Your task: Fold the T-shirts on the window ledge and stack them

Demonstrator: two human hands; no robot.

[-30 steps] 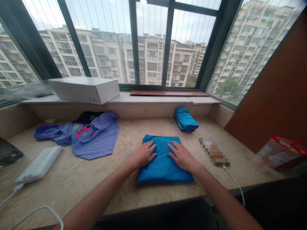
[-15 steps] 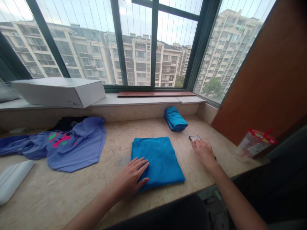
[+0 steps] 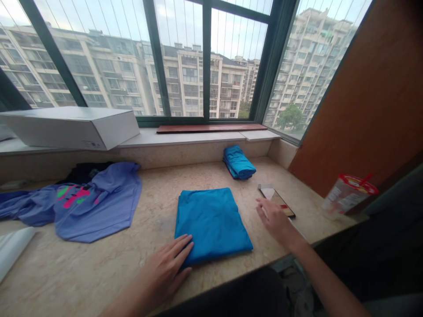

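A folded blue garment [image 3: 211,223] lies flat on the marble counter [image 3: 99,264] in front of me. My left hand [image 3: 167,269] rests open on the counter at the garment's near left corner, fingertips touching its edge. My right hand [image 3: 273,219] hovers open just right of the garment, fingers stretched toward a phone [image 3: 276,199] lying on the counter. A second blue garment [image 3: 238,162], rolled or folded small, sits against the back ledge.
A purple shirt with pink and green print [image 3: 89,200] lies spread at the left, over something black. A white box [image 3: 71,127] rests on the window sill. A plastic cup with a red lid [image 3: 346,195] stands at the right. A white object [image 3: 13,246] lies at the left edge.
Both hands left the top of the folded garment. The left slid back to its near corner; the right went to the phone, then pulled back slightly. The view shifted right.
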